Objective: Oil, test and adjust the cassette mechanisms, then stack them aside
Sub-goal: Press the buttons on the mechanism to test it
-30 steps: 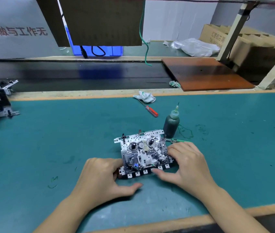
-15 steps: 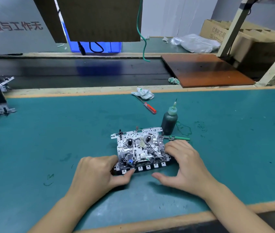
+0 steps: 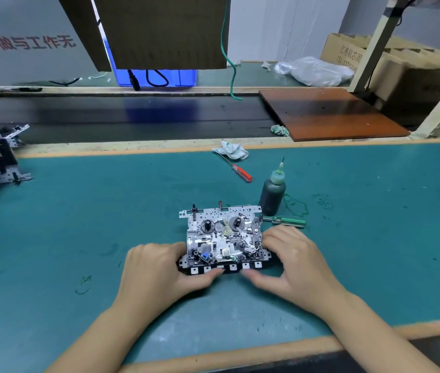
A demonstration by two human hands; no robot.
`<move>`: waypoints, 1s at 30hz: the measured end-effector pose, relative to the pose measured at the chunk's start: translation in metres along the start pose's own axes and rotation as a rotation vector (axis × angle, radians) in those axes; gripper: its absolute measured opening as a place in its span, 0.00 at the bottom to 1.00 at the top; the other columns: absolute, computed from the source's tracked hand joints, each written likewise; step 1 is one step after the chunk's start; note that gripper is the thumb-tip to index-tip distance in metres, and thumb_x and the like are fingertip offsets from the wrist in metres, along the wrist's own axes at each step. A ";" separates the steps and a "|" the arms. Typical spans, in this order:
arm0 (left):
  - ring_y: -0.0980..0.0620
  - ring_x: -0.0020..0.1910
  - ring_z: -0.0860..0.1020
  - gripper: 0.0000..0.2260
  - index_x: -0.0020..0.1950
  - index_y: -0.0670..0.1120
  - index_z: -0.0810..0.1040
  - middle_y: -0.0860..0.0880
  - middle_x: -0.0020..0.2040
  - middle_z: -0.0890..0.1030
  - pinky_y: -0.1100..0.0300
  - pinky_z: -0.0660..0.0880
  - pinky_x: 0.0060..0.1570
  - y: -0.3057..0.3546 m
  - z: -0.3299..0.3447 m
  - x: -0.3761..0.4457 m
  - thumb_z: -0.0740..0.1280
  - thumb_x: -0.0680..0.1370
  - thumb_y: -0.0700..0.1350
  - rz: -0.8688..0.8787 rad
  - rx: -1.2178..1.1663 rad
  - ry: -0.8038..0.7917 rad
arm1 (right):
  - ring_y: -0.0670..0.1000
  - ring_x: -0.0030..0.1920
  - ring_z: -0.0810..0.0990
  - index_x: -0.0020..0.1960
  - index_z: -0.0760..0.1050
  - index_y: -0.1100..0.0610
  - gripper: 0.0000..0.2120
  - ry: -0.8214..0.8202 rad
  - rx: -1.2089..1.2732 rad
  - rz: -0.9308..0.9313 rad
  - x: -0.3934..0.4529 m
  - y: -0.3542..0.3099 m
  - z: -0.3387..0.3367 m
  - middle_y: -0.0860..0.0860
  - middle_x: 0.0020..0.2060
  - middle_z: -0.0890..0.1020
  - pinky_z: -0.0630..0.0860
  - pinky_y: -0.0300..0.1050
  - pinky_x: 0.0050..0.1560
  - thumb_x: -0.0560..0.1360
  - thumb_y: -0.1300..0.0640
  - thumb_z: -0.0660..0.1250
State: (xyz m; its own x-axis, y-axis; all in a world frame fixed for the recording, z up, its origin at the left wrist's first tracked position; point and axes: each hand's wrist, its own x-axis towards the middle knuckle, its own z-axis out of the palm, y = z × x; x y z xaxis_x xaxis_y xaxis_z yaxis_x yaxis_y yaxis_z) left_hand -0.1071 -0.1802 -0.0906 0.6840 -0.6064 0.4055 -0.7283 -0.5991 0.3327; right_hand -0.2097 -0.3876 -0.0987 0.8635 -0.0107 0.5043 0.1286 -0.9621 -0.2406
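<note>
Head view showed the cassette mechanism (image 3: 222,238) lying flat on the green mat (image 3: 105,224), near its front edge, between both hands. A slip looked the likeliest fault: a hard press on the key row could skid the chassis back into the oil bottle (image 3: 272,193) standing just behind it and tip it. The left hand (image 3: 159,273) gripped the left end, thumb on the keys. The right hand (image 3: 296,262) cupped the right end, fingers curled against it, thumb reaching toward the keys.
</note>
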 end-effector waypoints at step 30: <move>0.47 0.23 0.68 0.22 0.23 0.53 0.67 0.48 0.17 0.65 0.68 0.56 0.22 -0.001 -0.004 0.002 0.62 0.60 0.71 -0.041 -0.122 -0.100 | 0.52 0.34 0.74 0.35 0.74 0.58 0.21 -0.009 0.020 0.011 0.001 -0.002 -0.002 0.49 0.33 0.76 0.68 0.41 0.38 0.68 0.39 0.66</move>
State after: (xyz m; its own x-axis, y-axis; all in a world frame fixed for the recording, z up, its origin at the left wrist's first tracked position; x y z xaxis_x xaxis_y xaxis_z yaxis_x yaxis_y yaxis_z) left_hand -0.1058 -0.1790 -0.0871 0.7093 -0.6355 0.3049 -0.6953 -0.5597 0.4508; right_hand -0.2105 -0.3863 -0.0959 0.8695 -0.0190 0.4935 0.1285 -0.9562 -0.2631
